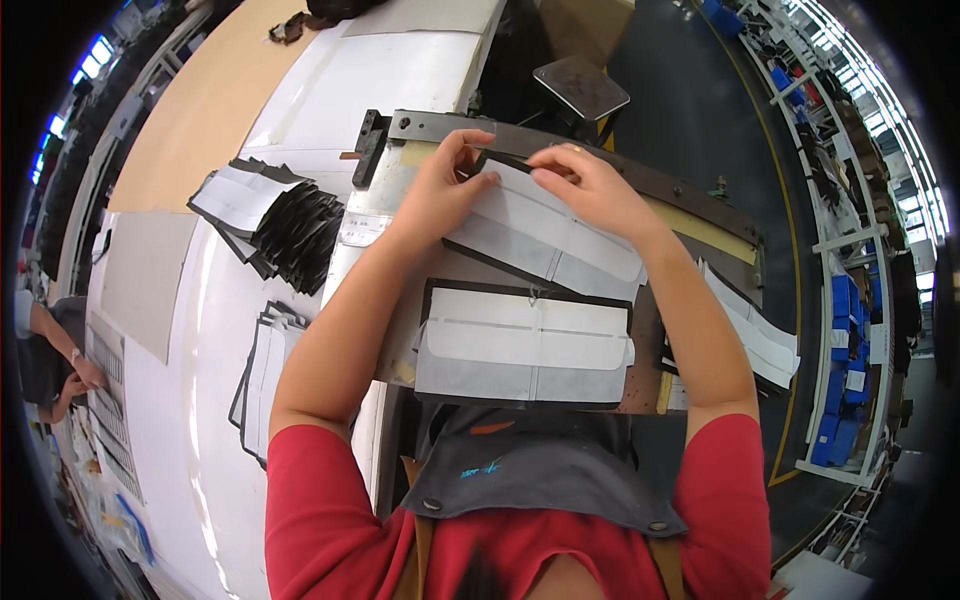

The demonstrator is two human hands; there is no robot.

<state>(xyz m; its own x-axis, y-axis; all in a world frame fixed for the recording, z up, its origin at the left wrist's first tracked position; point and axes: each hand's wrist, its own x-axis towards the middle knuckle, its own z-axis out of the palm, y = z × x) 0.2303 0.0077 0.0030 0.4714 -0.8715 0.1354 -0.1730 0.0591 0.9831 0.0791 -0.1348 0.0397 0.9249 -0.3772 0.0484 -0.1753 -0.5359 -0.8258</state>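
Across your bench (403,345) lie one nearer panel (475,385) and one slanted farther panel (560,235), two flat white rectangles edged in black, with round-cornered flaps (535,338). Your left hand (448,190) pinches the farther panel's upper-left corner; your right hand (592,190) grips its top edge. Leftward sit two stacks (295,225).

Red short-sleeved shirt (510,535), dark grey apron (560,460); tan straps (665,565), two round snaps (431,504), small blue mark (480,469).
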